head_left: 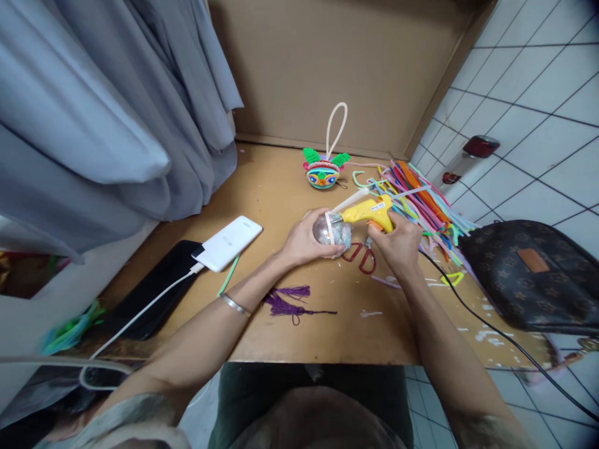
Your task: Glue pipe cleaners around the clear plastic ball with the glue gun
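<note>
My left hand [306, 240] is wrapped round a clear ball [322, 231] with a white strip across it and pale material on its right side. In my right hand [402, 240] is a yellow glue gun [367, 212], its nozzle at the upper right of the ball. A white pipe cleaner [350, 199] slants up from the ball behind the gun. Red-handled scissors [367, 260] lie partly hidden below the gun. Purple tassels [286, 305] rest nearer the table's front edge.
A colourful animal-face ornament [322, 174] with a white loop stands at the back. Many pipe cleaners [421, 199] and a dark brown bag [538, 274] are at right; a white power bank [229, 243] and a black tablet [154, 293] at left. A black cord [486, 321] crosses the right side.
</note>
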Motion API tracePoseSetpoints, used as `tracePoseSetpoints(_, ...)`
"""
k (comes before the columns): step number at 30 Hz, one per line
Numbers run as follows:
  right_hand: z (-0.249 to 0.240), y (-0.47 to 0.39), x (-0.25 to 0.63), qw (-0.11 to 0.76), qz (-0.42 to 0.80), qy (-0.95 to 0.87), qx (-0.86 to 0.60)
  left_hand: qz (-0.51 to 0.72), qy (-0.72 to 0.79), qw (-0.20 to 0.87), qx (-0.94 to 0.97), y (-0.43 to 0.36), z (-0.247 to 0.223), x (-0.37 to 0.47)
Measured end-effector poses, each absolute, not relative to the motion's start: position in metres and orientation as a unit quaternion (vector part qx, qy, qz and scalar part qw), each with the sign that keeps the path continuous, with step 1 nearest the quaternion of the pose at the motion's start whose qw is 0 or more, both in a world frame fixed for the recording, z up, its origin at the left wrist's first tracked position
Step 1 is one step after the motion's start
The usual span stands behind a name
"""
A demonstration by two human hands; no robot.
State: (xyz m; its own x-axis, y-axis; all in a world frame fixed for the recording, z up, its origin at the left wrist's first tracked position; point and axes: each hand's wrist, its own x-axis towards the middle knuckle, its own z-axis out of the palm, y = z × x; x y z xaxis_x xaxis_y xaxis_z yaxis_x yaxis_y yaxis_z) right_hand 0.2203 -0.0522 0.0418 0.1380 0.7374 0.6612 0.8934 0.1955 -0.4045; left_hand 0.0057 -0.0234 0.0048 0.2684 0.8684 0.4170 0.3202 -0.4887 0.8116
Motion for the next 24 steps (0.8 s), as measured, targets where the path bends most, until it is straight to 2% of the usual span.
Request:
tracePoseSetpoints(15, 0.041, -0.05, 0.223, 0.41, -0.068, -0.641, -0.645, 0.455, 0.404, 0.315, 0.728, -0.022, 0.005, 0.006)
tracePoseSetpoints(24, 0.011, -0.028, 0.254, 0.385, -0.108, -0.59, -0.701, 0.457, 0.406, 0.327, 0.72, -0.022, 0.003, 0.005)
